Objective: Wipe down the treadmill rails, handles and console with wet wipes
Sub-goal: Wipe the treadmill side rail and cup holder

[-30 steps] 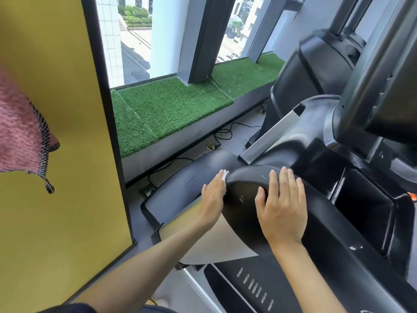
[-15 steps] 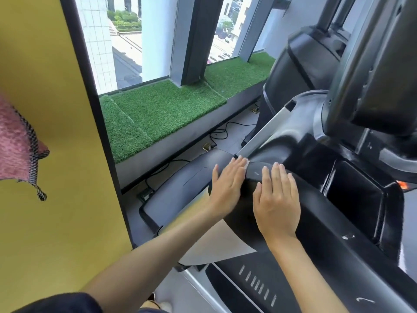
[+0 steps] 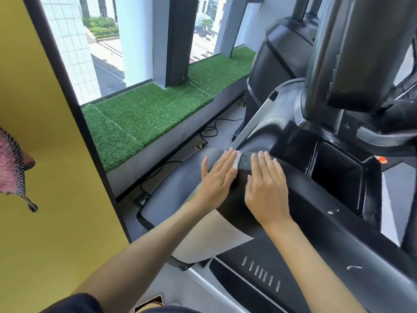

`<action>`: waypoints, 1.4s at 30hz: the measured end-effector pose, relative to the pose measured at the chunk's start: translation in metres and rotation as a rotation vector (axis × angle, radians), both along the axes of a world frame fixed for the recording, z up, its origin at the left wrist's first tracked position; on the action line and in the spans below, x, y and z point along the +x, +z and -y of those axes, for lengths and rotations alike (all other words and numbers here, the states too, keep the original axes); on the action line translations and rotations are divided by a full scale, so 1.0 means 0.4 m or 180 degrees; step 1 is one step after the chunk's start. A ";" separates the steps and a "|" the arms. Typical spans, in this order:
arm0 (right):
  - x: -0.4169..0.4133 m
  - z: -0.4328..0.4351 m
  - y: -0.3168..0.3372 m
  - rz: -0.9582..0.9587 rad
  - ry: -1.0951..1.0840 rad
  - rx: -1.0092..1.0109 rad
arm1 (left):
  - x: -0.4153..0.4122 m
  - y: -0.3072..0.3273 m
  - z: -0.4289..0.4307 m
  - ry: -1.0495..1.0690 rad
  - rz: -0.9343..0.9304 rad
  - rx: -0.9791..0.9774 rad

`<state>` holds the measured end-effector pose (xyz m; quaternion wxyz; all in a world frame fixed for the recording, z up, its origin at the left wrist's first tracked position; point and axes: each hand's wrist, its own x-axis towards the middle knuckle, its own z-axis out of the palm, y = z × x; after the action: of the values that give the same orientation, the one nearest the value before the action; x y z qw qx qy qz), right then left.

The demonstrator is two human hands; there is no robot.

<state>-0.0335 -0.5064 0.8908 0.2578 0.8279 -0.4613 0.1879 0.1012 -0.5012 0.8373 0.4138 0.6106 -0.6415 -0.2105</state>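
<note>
Pressing with straight fingers, my left hand [image 3: 217, 180] pins the white wet wipe [image 3: 236, 163] against the black treadmill handrail [image 3: 316, 211] at frame centre, for full contact. My right hand [image 3: 267, 187] lies flat on top, probably bracing.

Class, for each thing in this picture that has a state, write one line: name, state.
left hand: flat, pressing the wet wipe.
right hand: flat, resting on the handrail.
wet wipe: pinned against the handrail, edge showing.
handrail: covered by both hands at its bend.
</note>
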 end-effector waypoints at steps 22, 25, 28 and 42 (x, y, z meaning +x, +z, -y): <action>-0.122 -0.108 -0.037 0.0513 -0.1004 -0.0253 | -0.052 0.062 -0.005 -0.0053 0.1107 -0.0476; -0.124 -0.100 -0.045 0.0454 -0.1013 -0.0373 | -0.044 0.069 0.018 0.0306 0.0397 0.0332; -0.114 -0.097 -0.049 0.0553 -0.1037 -0.0384 | -0.095 0.104 -0.029 -0.0149 0.0719 -0.0194; -0.126 -0.091 -0.059 0.0543 -0.0910 -0.0485 | -0.081 0.101 -0.030 -0.0360 0.1273 -0.0517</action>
<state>-0.0839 -0.4700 0.8671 0.3037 0.7131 -0.5789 0.2533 0.0686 -0.4892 0.8776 0.3137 0.5680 -0.7588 -0.0558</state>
